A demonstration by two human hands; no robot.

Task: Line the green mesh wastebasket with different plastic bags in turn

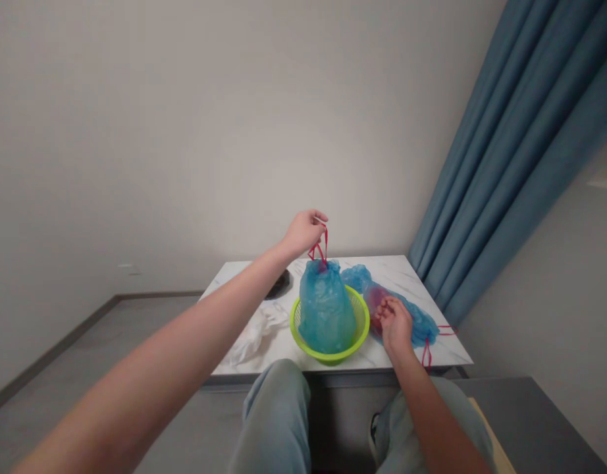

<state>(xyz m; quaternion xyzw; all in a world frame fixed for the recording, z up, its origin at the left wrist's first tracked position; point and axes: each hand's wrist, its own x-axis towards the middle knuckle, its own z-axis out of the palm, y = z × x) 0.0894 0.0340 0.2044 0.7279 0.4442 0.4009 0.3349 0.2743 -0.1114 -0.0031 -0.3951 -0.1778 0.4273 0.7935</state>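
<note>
Left hand [306, 234]: raised at upper centre, pinched closed on a red drawstring [319, 250]
Right hand [395, 322]: fingers curled on a second blue bag [419, 322]; grip cannot be told
Held bag: blue plastic bag [326, 313], hanging from the drawstring, sits inside a green basket [332, 356]
Table: marble top [382, 270], with the basket at front centre
Nearby: crumpled white plastic [249, 339] left of the basket; dark object [278, 286] behind it
Right edge: blue curtain [505, 164]

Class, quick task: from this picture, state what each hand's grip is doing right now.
Left hand: closed, holding the red drawstring of the blue plastic bag.
Right hand: curled on the second blue bag; whether it holds anything cannot be told.
</note>
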